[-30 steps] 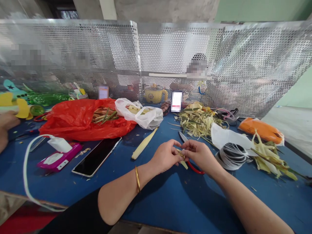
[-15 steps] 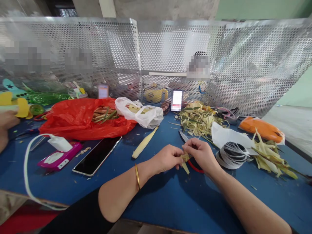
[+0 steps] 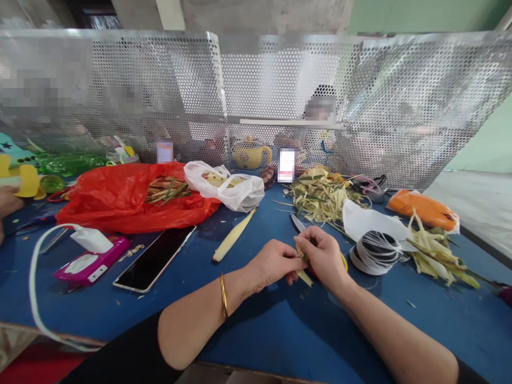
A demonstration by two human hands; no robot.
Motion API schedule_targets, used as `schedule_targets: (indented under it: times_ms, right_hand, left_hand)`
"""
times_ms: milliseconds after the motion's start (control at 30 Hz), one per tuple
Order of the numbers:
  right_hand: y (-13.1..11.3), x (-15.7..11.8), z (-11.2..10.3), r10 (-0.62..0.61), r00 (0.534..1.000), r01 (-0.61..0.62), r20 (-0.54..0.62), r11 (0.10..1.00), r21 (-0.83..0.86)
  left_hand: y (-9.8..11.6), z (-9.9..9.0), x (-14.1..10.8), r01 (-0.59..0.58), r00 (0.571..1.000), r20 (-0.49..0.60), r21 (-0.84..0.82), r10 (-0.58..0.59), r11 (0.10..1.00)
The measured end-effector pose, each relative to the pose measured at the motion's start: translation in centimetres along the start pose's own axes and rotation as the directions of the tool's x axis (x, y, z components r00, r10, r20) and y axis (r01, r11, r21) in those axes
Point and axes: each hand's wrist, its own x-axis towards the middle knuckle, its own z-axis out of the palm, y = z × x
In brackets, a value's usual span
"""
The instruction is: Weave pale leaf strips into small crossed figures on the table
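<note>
The right hand now covers more of the pale husk strip, its tail at five o'clock from the pinch, and both hands' fingertips, the left hand's included, close together on it, suggesting finer two-handed shaping.

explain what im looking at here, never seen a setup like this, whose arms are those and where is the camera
There is no machine: these are a person's bare arms. Every picture comes from one camera worn on that person's head, looking forward and down. The left hand and right hand meet above the blue table, with a small pale leafy strip held between their fingers. Scissors lie partly hidden by the right hand. To the left are a phone and a red plastic bag; to the right, a spool wound with white strands. Behind stands a perforated metal screen.
</note>
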Motion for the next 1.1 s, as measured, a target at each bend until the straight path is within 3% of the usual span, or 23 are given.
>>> schedule_targets:
  times_ms: [300,400,600,667,733,800,867,933,1000,1067,1100]
  right_hand:
    - [-0.3,0.8,-1.1,0.12,0.986,-0.136,0.114,0.979,0.149]
    - [-0.3,0.7,-1.0,0.153,0.968,-0.201,0.198,0.948,0.249]
    - [0.4,0.7,-0.3,0.205,0.979,-0.183,-0.014,0.902,0.391]
    - [0.8,0.9,-0.2,0.208,0.977,-0.176,-0.037,0.9,0.398]
    - [0.9,1.1,-0.4,0.193,0.981,-0.174,-0.023,0.924,0.341]
    - [0.8,1.1,-0.9,0.12,0.991,-0.109,-0.052,0.979,0.17]
    - [0.3,1.0,-1.6,-0.101,0.985,0.087,-0.14,0.991,-0.103]
    - [-0.5,0.6,-2.1,-0.448,0.886,0.374,-0.117,0.842,-0.387]
    - [-1.3,0.0,-2.3,-0.699,0.703,0.641,0.133,0.542,-0.543]
    - [-1.9,-0.5,-2.1,-0.737,0.518,0.801,0.434,0.239,-0.55]
    - [-2.0,-0.7,-1.8,-0.708,0.452,0.836,0.542,0.125,-0.534]
  left_hand:
    - [0.6,-0.6,0.4,-0.005,0.984,-0.177,-0.154,-0.023,0.988]
    - [0.5,-0.8,0.6,-0.015,0.986,-0.167,-0.136,-0.008,0.991]
    - [0.1,-0.7,0.7,-0.041,0.991,-0.128,-0.087,0.03,0.995]
    - [0.2,-0.7,0.7,-0.029,0.991,-0.133,-0.091,0.017,0.995]
    - [0.3,-0.7,0.6,-0.01,0.99,-0.14,-0.13,-0.008,0.991]
    - [0.5,-0.8,0.5,0.026,0.988,-0.144,-0.192,-0.054,0.981]
    - [0.7,-0.9,0.5,0.066,0.98,-0.163,-0.257,-0.11,0.964]
    - [0.8,-1.2,0.5,0.083,0.972,-0.186,-0.309,-0.146,0.947]
    - [0.9,-1.5,0.5,0.077,0.968,-0.195,-0.363,-0.156,0.929]
    - [0.7,-1.8,0.6,0.055,0.971,-0.19,-0.421,-0.147,0.906]
    - [0.6,-1.8,0.7,0.042,0.971,-0.192,-0.443,-0.141,0.896]
